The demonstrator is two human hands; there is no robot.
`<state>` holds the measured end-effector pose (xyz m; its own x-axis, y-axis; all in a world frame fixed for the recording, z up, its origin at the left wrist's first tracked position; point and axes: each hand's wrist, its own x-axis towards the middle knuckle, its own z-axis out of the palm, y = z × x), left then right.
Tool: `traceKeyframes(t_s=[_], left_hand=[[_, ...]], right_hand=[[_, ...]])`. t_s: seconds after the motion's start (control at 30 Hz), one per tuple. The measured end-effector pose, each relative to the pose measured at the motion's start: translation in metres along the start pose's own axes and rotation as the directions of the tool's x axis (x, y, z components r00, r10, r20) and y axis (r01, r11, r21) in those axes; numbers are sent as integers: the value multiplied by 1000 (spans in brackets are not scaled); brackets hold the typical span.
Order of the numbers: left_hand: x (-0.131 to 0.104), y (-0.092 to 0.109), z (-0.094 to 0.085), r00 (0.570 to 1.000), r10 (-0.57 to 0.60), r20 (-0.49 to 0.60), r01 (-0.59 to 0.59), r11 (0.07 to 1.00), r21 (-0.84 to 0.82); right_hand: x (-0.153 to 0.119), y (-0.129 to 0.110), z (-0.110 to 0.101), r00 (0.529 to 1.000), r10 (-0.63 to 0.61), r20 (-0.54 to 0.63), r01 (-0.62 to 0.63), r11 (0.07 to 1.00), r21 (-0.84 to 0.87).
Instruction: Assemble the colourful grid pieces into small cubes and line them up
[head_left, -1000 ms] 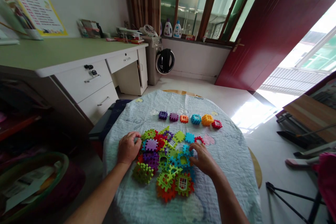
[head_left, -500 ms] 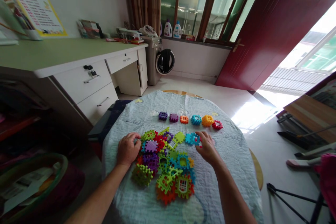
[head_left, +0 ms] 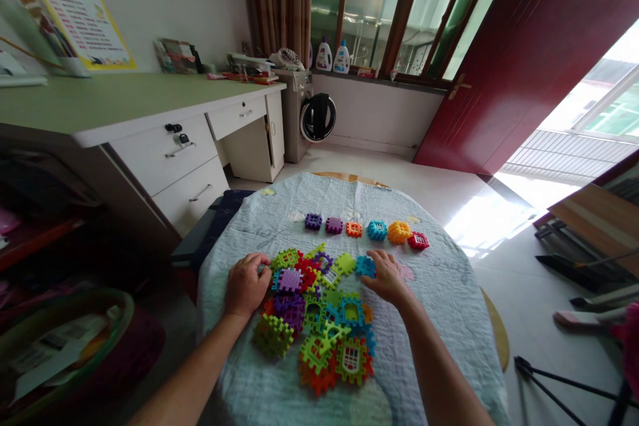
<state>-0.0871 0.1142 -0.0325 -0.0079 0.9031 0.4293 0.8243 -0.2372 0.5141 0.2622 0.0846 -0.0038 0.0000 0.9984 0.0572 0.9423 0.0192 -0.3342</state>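
My right hand (head_left: 388, 277) is over the right end of a blue interlocking block (head_left: 365, 265), fingers bent down on it; the fingertips are partly hidden. Resting at the left edge of the pile, my left hand (head_left: 248, 284) has curled fingers, and whatever they may hold is hidden. Close to its fingertips lies a green block (head_left: 286, 258), with a purple block (head_left: 289, 280) just below. The pile spreads between both hands: a dark purple block (head_left: 289, 310), a green window block (head_left: 351, 359), an orange piece (head_left: 318, 381) and several others with notched edges.
Beyond my hands a row of assembled blocks runs across the cloth (head_left: 279, 213), from a dark purple block (head_left: 313, 221) to a red block (head_left: 418, 241). A desk (head_left: 124, 103) stands at left, a washing machine (head_left: 296, 116) behind, a basket (head_left: 127, 319) at lower left.
My right hand has shifted left over the blue block and covers more of it. My left hand stays by the pile. The whole view has turned slightly.
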Motion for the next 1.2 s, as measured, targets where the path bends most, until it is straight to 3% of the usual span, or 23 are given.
traceKeyframes(t_s=[0.27, 0.8, 1.0, 1.2], left_hand=[[0, -3, 2, 1000, 26, -16, -26, 1000, 3], [-1, -3, 2, 1000, 21, -12, -21, 1000, 5], [0, -3, 1, 1000, 28, -1, -28, 1000, 3], [0, -1, 1, 1000, 21, -10, -21, 1000, -4]], right_hand=[[14, -14, -13, 983, 55, 174, -44, 997, -66], [22, -17, -19, 985, 19, 171, 0, 994, -113], [59, 13, -58, 1000, 29, 10, -27, 987, -159], [102, 33, -79, 993, 52, 104, -25, 970, -241]])
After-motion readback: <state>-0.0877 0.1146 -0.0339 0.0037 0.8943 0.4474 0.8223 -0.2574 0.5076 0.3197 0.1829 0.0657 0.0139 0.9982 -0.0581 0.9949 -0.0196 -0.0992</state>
